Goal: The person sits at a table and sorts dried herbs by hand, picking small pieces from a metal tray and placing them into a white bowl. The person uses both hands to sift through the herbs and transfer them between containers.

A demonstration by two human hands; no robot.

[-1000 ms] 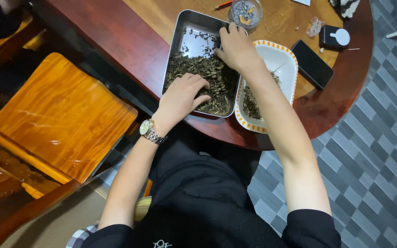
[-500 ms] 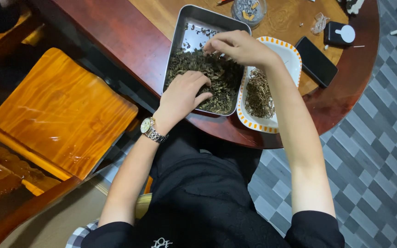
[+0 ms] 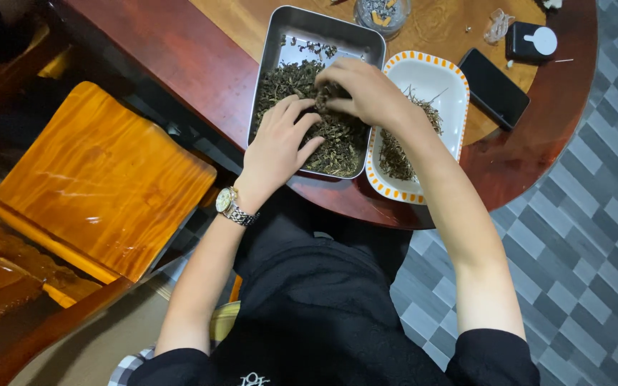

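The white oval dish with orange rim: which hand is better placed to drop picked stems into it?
Probably the right hand: it pinches dried leaves in the metal tray right beside the white dish. The left hand lies flat, farther away.

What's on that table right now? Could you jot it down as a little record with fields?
Left hand: resting on dried leaves in metal tray
Right hand: pinching leaves over the tray
Dish: white, orange-edged, holding stems
Table: round, reddish wood
Also there: black phone, glass jar
Beside table: wooden chair
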